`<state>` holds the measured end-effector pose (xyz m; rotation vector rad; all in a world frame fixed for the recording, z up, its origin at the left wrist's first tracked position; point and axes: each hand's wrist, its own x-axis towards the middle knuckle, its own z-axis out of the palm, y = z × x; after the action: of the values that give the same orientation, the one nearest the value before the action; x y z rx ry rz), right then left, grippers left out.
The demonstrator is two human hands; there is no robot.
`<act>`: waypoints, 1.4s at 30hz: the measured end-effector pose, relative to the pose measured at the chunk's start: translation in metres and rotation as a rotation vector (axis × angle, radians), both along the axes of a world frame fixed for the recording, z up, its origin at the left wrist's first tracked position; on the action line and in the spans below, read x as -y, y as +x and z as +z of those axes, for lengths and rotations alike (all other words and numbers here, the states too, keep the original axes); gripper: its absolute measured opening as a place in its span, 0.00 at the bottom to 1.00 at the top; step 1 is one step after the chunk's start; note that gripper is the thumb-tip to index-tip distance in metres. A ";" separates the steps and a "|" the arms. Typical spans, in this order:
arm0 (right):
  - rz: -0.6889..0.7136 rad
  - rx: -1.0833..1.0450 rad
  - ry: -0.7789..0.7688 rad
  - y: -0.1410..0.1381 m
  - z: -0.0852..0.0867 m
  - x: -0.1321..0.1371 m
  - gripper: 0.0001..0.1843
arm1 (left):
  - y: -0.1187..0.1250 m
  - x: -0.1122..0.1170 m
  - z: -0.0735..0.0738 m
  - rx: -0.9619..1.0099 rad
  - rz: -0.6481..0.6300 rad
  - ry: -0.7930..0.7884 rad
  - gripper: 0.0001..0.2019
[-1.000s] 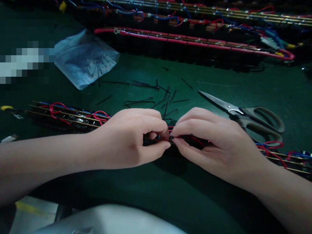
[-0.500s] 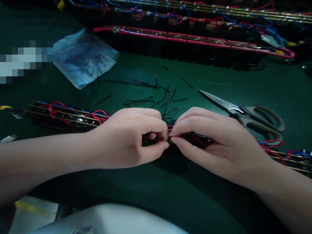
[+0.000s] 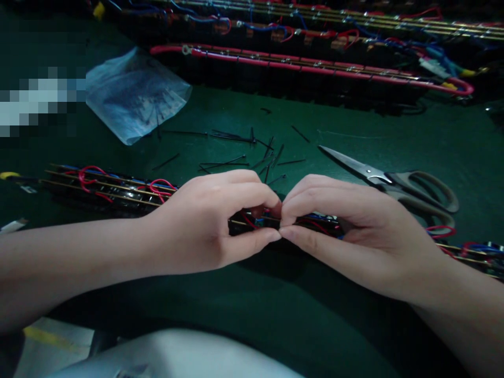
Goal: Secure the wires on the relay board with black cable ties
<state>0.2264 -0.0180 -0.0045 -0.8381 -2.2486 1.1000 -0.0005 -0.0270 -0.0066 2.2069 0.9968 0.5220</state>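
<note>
A long dark assembly with brass-coloured rods and red and blue wires lies across the bench under both hands. Over its middle, my left hand has its thumb and index finger curved and parted, nothing visible held between them. Its tips meet those of my right hand, whose thumb and index finger are pinched together. Whatever is in that pinch is too small and hidden to make out. Behind the hands, several thin black cable ties are scattered on the green surface.
Scissors lie beyond my right hand, blades pointing left. A clear plastic bag with dark thin pieces is at back left. Along the far side runs a larger wired assembly with a thick red cable. A pale rounded surface shows at the bottom.
My left thumb and index finger have spread apart and reached slightly right. My right hand's pinch has shifted a little right and lower. The assembly and scattered ties look unmoved.
</note>
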 end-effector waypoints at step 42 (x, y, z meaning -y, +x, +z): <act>-0.101 0.167 0.128 -0.008 -0.010 -0.004 0.27 | -0.001 0.000 -0.003 -0.029 -0.051 0.035 0.07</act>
<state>0.2186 -0.0145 -0.0146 -1.0094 -2.3551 0.8587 -0.0011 -0.0271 -0.0095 2.2703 0.9505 0.4888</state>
